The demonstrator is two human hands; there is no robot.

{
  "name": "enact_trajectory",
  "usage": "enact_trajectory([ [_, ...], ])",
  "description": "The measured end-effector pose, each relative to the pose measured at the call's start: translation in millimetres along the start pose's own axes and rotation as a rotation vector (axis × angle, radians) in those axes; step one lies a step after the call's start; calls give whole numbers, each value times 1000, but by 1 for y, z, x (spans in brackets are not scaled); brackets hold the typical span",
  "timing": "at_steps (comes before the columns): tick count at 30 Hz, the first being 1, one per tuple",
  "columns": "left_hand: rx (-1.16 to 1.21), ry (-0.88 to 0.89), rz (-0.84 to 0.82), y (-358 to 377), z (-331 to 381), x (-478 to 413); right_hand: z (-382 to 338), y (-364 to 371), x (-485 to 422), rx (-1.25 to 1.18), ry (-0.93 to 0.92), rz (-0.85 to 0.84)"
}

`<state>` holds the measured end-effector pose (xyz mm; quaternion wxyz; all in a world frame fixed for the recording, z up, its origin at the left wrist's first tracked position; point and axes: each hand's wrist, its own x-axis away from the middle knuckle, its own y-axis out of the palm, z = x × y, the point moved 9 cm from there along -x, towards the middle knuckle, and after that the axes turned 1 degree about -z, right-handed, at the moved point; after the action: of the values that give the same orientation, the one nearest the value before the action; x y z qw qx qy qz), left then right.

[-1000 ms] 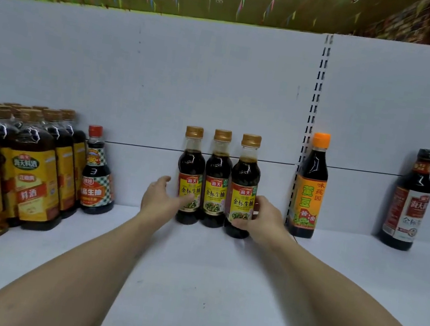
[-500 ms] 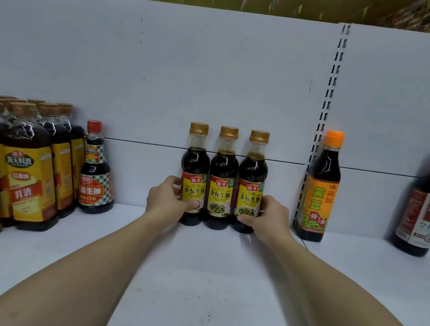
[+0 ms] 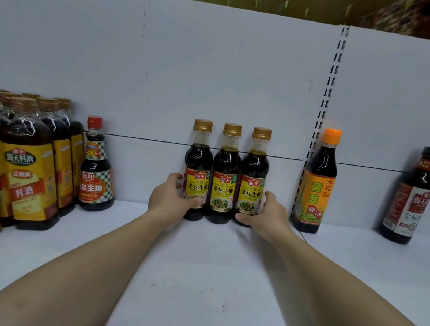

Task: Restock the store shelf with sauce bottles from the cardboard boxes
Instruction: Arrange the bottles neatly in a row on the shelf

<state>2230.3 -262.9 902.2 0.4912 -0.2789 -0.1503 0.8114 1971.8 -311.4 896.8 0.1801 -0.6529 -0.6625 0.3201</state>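
Hands clasp the two ends of a short row of sauce bottles. The person's left hand wraps thumb and fingers round the left bottle at label height. The right hand does the same round the right bottle. The middle bottle is squeezed between them, and all three touch.

A second ago the left hand was spread open just beside the row, gripping nothing, and the right bottle stood slightly forward of its neighbours. Now both hands grip and the three gold caps line up evenly. The row stands upright at the back edge of the shelf, at or very near the white back panel; actual contact cannot be seen.

Toward the shelf's right end stand an orange-capped bottle and, well apart from it, a dark-capped bottle. Toward the left end stand a red-capped bottle and a cluster of large yellow-labelled jugs.

This batch looks squared up and placed, so letting go seems the next step. White shelf surface shows in front of the row and on both sides, which suggests plenty of restocking remains. No cardboard boxes are in view.
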Motion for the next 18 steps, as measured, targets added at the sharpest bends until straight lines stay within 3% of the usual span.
enact_trajectory([
  [9, -316, 88, 50, -24, 26, 31, -18, -22, 37, 346, -88, 49],
  [18, -630, -43, 219, -70, 33, 138, -49, -3, 87, 451, -331, -97],
])
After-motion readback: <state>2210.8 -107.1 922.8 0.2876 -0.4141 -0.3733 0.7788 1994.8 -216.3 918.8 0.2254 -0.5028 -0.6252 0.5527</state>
